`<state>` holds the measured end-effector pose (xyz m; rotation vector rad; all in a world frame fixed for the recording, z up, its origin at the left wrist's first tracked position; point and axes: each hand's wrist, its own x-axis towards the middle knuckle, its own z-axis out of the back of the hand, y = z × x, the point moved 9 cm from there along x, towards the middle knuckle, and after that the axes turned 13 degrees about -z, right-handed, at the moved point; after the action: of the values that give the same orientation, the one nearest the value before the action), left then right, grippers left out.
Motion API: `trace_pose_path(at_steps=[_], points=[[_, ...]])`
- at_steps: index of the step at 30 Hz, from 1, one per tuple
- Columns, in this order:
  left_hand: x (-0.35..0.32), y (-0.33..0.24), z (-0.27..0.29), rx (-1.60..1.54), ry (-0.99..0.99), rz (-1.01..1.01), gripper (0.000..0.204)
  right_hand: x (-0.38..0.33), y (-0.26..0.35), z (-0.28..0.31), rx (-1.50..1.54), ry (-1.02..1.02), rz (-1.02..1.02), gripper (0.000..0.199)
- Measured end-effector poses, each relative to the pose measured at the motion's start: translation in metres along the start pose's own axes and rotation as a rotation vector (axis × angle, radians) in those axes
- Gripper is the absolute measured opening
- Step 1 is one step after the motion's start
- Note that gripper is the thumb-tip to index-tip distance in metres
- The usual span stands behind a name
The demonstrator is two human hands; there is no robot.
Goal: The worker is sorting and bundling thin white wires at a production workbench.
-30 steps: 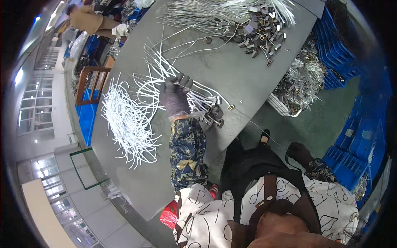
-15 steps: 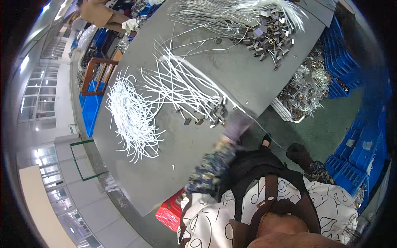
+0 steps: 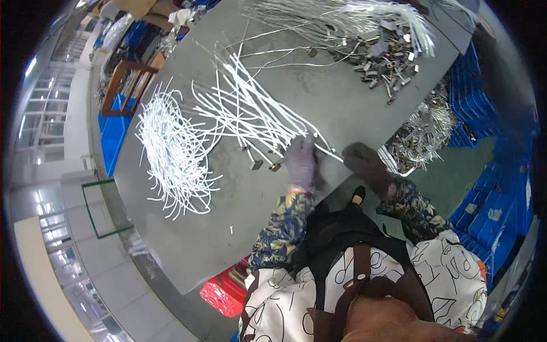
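Note:
My left hand (image 3: pixel 302 163), in a grey glove, lies over the block ends of a fan of white wires (image 3: pixel 253 102) on the table. Its fingers are bent downward, and what they grip is hidden beneath them. At the table's edge my right hand (image 3: pixel 366 165), darkly gloved, is closed at the end of a single white wire (image 3: pixel 329 152), which runs back past my left hand. Two small dark metal blocks (image 3: pixel 257 165) on wire ends stick out left of my left hand.
A looser heap of white wires (image 3: pixel 174 154) lies on the grey table (image 3: pixel 222 239) to the left. Silvery wires with dark metal blocks (image 3: pixel 387 62) lie at the far right. A crate of similar pieces (image 3: pixel 421 139) and blue crates (image 3: pixel 470 88) stand right of the table. A red crate (image 3: pixel 225 290) sits below its near edge.
My right hand has risen from beside my body to the table's edge, at the wire's end. My left hand has moved left, onto the block ends of the wires.

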<state>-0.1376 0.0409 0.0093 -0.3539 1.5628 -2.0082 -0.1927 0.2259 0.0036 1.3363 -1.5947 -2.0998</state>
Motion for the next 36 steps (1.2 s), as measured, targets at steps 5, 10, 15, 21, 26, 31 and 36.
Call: trace_pose_path(at_steps=[5,10,15,21,26,31,36], points=[[0.063,0.014,0.088,0.245,-0.084,-0.286,0.024,0.034,0.061,-0.051,-0.279,0.160,-0.309,0.037],[0.064,0.100,0.185,0.227,-0.280,-0.039,0.019,0.145,0.154,0.024,-0.769,-0.356,0.387,0.031],[0.050,0.147,0.222,0.009,-0.357,0.115,0.018,0.291,0.172,0.067,-1.360,-0.498,0.210,0.028],[0.062,0.093,0.211,0.404,-0.410,-0.198,0.026,0.237,0.200,0.038,-1.238,-0.431,0.220,0.030],[0.079,0.093,0.191,0.690,-0.241,-0.134,0.032,0.146,0.239,0.022,-1.238,-0.427,0.475,0.030],[0.047,0.083,0.195,0.551,-0.125,-0.011,0.029,0.074,0.160,0.106,-0.692,-0.451,0.162,0.027],[0.013,0.042,0.168,1.121,-0.313,-0.355,0.030,-0.003,0.082,0.165,-0.235,-0.638,-0.036,0.025]])
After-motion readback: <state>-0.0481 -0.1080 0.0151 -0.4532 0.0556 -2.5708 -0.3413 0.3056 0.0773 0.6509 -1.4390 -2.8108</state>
